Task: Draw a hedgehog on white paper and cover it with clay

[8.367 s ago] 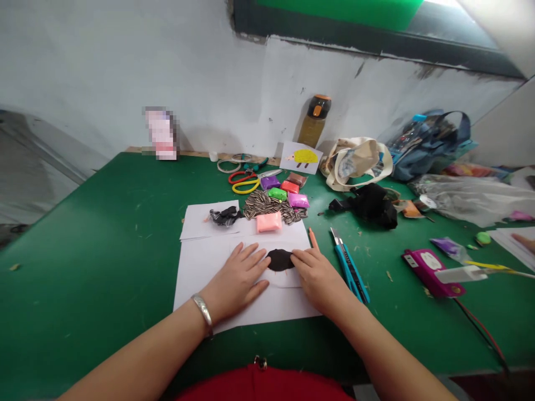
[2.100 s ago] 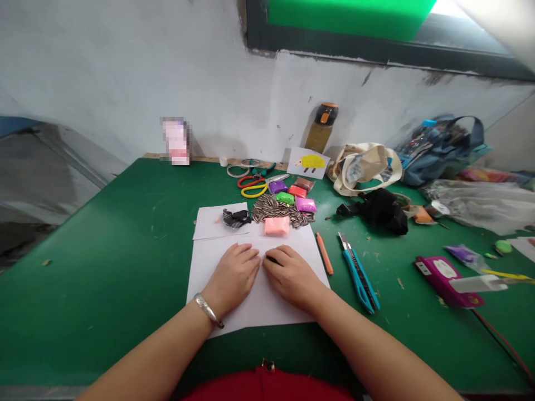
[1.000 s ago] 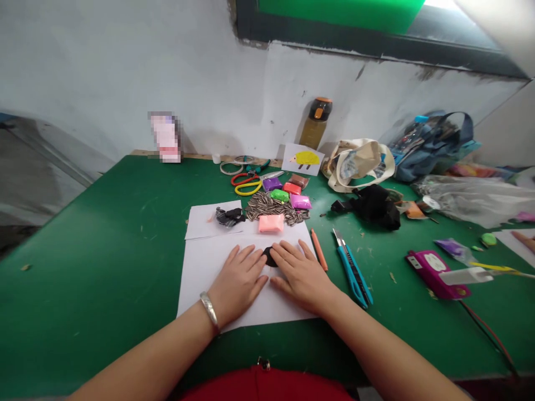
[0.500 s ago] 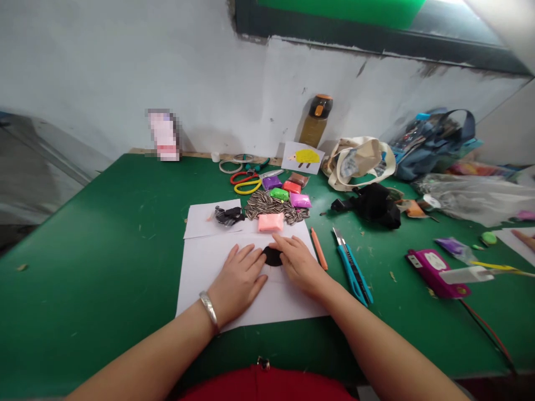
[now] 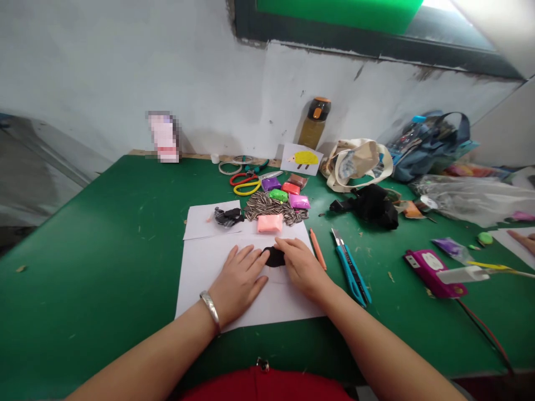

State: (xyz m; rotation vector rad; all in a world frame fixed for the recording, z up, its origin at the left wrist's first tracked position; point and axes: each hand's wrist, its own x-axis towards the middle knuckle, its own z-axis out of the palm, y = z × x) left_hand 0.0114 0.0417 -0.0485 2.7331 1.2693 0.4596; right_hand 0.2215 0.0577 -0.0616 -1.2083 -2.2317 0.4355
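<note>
Your left hand (image 5: pixel 240 283) lies flat, fingers spread, tips at the left of the black patch (image 5: pixel 275 257); your right hand (image 5: pixel 301 267) curls over its right side, grip unclear.

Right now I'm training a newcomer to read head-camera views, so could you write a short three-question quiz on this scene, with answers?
1. True or false: the blade of the teal utility knife sticks out of its handle.
2. Which of these lies nearest that knife?
A) water bottle
B) orange stick
C) scissors
3. Fill the gap: the left hand and right hand have fingertips at a ____-coloured patch on the white paper.

Key: 1. True. 2. B. 3. Black.
</note>
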